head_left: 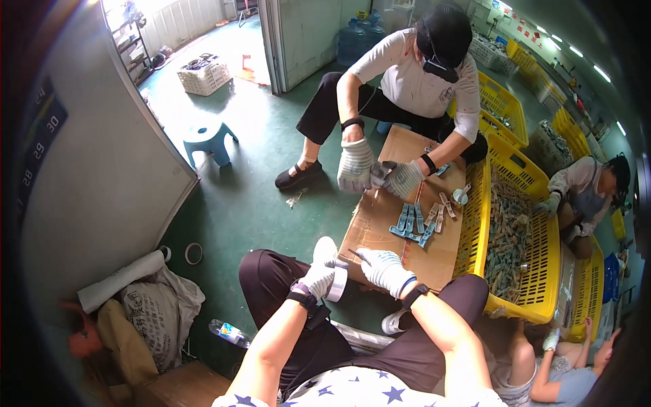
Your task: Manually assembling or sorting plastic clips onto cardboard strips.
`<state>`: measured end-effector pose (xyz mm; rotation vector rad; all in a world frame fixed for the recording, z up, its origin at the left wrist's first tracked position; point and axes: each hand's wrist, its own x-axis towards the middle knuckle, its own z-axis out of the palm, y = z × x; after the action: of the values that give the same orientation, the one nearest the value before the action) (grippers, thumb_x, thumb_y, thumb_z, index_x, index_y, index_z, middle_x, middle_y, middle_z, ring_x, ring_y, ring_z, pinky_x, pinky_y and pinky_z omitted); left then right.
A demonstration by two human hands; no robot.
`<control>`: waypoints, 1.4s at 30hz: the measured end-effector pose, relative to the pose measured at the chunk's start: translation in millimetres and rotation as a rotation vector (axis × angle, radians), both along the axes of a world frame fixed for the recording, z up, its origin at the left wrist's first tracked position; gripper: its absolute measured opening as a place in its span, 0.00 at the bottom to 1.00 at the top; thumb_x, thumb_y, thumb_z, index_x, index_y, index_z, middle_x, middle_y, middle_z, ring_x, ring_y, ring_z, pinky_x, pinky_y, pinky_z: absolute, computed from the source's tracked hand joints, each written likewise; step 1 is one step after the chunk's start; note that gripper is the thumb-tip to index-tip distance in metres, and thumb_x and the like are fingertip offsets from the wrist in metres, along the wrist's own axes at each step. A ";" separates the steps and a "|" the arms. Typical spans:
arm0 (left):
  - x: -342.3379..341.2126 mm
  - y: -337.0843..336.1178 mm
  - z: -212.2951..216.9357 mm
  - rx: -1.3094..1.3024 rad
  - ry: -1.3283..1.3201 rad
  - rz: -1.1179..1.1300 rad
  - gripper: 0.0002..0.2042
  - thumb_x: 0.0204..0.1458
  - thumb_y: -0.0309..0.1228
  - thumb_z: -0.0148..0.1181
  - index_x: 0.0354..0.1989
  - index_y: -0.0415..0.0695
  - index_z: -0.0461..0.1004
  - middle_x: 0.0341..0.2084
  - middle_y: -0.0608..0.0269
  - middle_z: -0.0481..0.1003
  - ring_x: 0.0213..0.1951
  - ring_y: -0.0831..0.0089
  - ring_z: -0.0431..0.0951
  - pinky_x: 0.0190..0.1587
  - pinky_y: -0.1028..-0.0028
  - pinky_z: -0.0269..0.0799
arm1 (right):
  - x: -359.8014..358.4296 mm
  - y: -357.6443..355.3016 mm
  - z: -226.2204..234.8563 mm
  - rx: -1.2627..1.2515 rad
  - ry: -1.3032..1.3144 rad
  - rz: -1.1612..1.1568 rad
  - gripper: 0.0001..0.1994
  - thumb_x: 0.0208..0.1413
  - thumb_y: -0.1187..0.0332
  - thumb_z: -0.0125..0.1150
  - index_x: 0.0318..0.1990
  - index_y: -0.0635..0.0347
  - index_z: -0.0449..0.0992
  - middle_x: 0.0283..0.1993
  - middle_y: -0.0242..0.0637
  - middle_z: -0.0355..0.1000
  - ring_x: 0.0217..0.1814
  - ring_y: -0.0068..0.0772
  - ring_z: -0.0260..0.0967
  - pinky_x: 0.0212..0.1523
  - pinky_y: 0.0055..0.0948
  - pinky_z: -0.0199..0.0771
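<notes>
Fingers (329,266) on the left hand (317,279) look nearly closed, curled about a roll of tape (337,285); those on the right hand (388,270) bunch at a slim dark piece (354,254), too small to identify. Green floor (254,214) gives the widest room for moving, leftward from the hands toward the stool (208,140). Opposite, a co-worker (422,85) leans in, and that person's gloved hands (405,179) meet over the far part of the board (374,234), so room narrows there. Along the board's right side stands the crate (483,224), whose yellow wall limits reach that way; a deep heap (508,234) of mixed clips fills much of it. The board's near edge lies just by the right hand. Set out on it are blue clips (411,227) in a fanned cluster, with a few beige clips (442,209) just to their right; neither hand touches them. Judging by amounts, only a small share is laid out and far more is left in the crate; whether the laid-out ones are finished, I cannot tell. Smallest, beyond the beige ones, is a pale round piece (461,195) near the crate wall.
</notes>
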<state>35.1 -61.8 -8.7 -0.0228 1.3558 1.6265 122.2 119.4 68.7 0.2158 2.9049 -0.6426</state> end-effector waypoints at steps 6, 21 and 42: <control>5.1 -8.6 8.6 0.004 0.029 -0.083 0.05 0.50 0.21 0.62 0.34 0.42 0.76 0.25 0.68 0.75 0.25 0.77 0.73 0.28 0.75 0.69 | 0.3 -2.9 3.0 -0.033 -0.055 0.011 0.18 0.56 0.64 0.44 0.51 0.55 0.73 0.39 0.51 0.75 0.41 0.53 0.74 0.43 0.46 0.72; -2.5 -7.4 -51.4 -0.016 0.240 -0.188 0.08 0.46 0.20 0.60 0.34 0.46 0.74 0.25 0.71 0.71 0.27 0.80 0.69 0.29 0.77 0.65 | -23.3 -28.2 -10.3 0.210 -0.164 0.177 0.22 0.56 0.68 0.43 0.59 0.57 0.66 0.35 0.46 0.78 0.34 0.46 0.77 0.32 0.44 0.74; 7.6 -8.2 30.7 0.000 0.035 -0.245 0.07 0.48 0.24 0.63 0.37 0.42 0.77 0.28 0.68 0.77 0.30 0.77 0.75 0.35 0.75 0.72 | 26.4 20.7 18.0 0.229 -0.008 -0.016 0.21 0.50 0.70 0.48 0.54 0.65 0.65 0.32 0.49 0.77 0.33 0.49 0.76 0.33 0.48 0.70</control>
<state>42.7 -70.1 22.0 0.1670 1.3295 1.4264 148.6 140.1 86.7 0.2678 2.9684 -0.3086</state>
